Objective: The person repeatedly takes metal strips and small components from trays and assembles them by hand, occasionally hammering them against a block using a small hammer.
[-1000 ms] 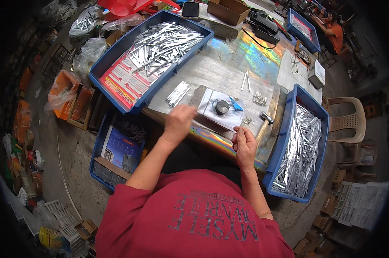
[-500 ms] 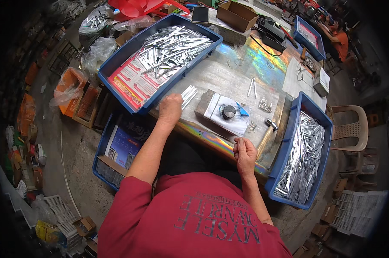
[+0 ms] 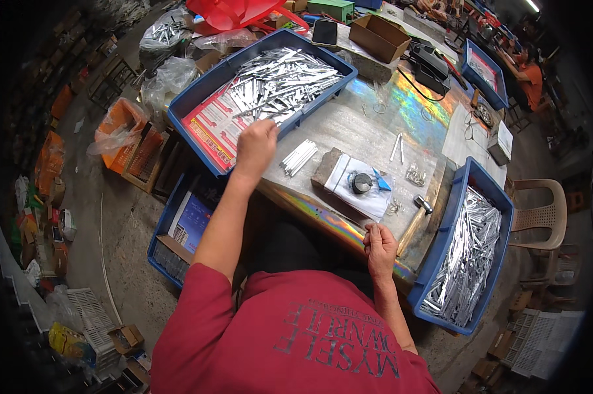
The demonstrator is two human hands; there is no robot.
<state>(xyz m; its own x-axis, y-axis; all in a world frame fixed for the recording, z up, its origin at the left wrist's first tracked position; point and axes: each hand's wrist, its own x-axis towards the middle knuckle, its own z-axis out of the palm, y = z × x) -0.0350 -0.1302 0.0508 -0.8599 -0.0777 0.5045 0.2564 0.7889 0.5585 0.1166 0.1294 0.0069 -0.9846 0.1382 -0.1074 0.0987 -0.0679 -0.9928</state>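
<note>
My left hand [image 3: 255, 150] is over the near right edge of a blue tray [image 3: 198, 155] holding a heap of silver metal strips [image 3: 286, 75]. Its fingers are curled in, and what they hold, if anything, is hidden. A neat bundle of strips [image 3: 299, 157] lies on the table to its right. My right hand [image 3: 380, 248] is at the table's front edge with thumb and fingers pinched together; anything in them is too small to make out. Just beyond it, a block [image 3: 326, 168] carries white paper [image 3: 343, 177] and a round black piece [image 3: 361, 183].
On the right, a second blue tray [image 3: 508, 226] is full of strips. Two loose strips [image 3: 397, 148], small metal parts [image 3: 415, 175] and a hammer-like metal piece [image 3: 423, 205] lie on the table. Behind stand an open cardboard box [image 3: 380, 37] and a phone [image 3: 325, 32]. A plastic chair [image 3: 539, 210] is at right.
My left hand has moved from beside the bundle of strips up and away to the tray's edge. The right hand stays pinched at the table edge. The whole view has shifted slightly.
</note>
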